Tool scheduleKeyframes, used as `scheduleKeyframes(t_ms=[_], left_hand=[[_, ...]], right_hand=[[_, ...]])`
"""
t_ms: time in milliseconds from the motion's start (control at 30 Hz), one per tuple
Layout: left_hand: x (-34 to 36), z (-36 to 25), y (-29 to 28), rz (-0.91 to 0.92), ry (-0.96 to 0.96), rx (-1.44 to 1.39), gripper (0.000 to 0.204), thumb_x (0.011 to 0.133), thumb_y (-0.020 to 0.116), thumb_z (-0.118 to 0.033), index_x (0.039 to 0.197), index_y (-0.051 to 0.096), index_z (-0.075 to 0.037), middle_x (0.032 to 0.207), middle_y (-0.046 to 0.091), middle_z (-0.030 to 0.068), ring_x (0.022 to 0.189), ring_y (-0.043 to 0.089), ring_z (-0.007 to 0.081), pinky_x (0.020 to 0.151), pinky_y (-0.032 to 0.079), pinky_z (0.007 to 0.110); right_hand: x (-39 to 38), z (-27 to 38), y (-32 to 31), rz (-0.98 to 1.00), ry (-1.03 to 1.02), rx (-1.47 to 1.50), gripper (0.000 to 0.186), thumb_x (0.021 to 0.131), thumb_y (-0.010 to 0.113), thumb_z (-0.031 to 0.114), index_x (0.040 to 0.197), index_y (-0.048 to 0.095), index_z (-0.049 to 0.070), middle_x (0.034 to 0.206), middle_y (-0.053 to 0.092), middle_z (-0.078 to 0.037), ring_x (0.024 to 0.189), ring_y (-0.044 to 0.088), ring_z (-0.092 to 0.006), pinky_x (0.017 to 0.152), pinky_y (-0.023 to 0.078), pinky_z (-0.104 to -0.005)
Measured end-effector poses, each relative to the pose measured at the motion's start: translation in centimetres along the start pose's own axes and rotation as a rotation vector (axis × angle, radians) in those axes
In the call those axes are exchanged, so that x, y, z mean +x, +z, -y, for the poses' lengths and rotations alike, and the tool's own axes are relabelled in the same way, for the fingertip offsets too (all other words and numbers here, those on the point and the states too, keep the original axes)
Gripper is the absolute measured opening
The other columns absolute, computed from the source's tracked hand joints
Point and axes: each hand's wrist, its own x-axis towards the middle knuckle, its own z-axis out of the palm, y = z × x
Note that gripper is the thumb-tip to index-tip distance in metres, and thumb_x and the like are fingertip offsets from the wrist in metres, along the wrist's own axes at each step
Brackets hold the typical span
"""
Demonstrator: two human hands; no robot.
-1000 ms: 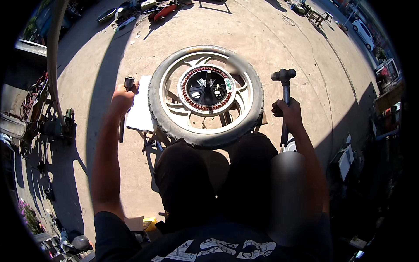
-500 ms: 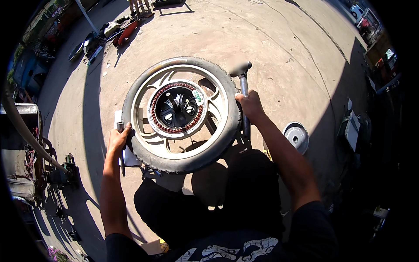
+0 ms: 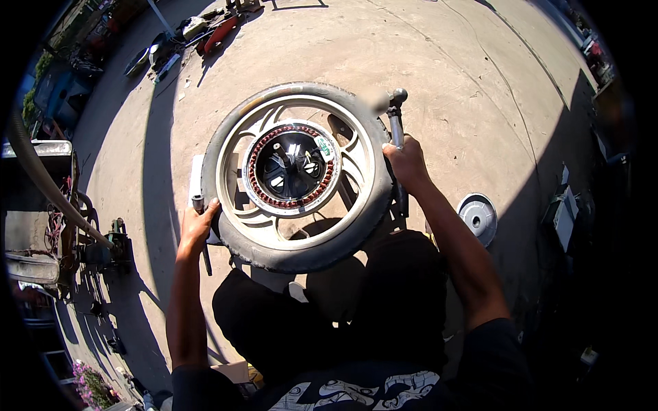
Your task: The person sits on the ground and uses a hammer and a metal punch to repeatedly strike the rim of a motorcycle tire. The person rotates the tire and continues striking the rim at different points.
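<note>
A wheel point(image 3: 288, 250) with a black tire and cream spokes lies face up before my knees. Its open hub point(image 3: 291, 168) shows a ring of copper windings around a dark centre with a shaft. My right hand point(image 3: 407, 164) is closed around the handle of a hammer point(image 3: 397, 103), head up, with the thumb side against the tire's right edge. At the tire's lower left, my left hand point(image 3: 199, 226) is closed around a dark metal rod point(image 3: 198, 203) with a round end, its thumb by the tire. What supports the wheel is mostly hidden.
A round grey metal cover point(image 3: 478, 219) lies on the ground to the right. At left stand a metal box point(image 3: 38, 205) with wires and a thick hose point(image 3: 55, 195). Assorted parts, one red point(image 3: 221, 34), lie at the far left beside a pole point(image 3: 160, 17).
The view has shifted, so the wheel, both hands and the surroundings sit a little farther right. The hammer tilts slightly differently; both hands keep their holds.
</note>
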Motion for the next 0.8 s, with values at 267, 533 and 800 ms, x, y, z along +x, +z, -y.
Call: scheduleKeyframes(t_ms=[267,533,800], left_hand=[[-1.2,3.3,-0.9,-0.016,-0.007,-0.095,0.032,0.092,0.072,-0.026,0.101,0.069,0.004,0.084,0.069,0.0045,0.07,0.06,0.0108,0.063,0.049,0.03],[-1.1,7.5,-3.8,0.006,-0.012,-0.087,0.039,0.088,0.077,-0.035,0.092,0.07,0.003,0.072,0.065,0.0025,0.059,0.055,0.0089,0.052,0.044,0.029],[-4.2,8.4,-4.5,-0.083,-0.042,0.258,0.059,0.087,0.068,-0.058,0.085,0.073,0.001,0.065,0.066,0.0101,0.062,0.06,0.0163,0.062,0.049,0.038]], right_hand=[[0.4,0.9,2.4,0.036,-0.019,-0.023,0.025,0.082,0.071,0.019,0.087,0.064,-0.004,0.071,0.065,-0.012,0.065,0.063,-0.0208,0.063,0.049,-0.0368],[-2.2,0.7,4.8,0.048,-0.043,0.058,0.023,0.085,0.069,0.015,0.069,0.059,0.002,0.06,0.056,-0.001,0.054,0.05,-0.0107,0.051,0.04,-0.0332],[-5.0,0.3,4.5,0.005,-0.048,-0.152,0.037,0.083,0.072,0.027,0.069,0.06,-0.005,0.062,0.06,-0.013,0.06,0.059,-0.0194,0.057,0.045,-0.0404]])
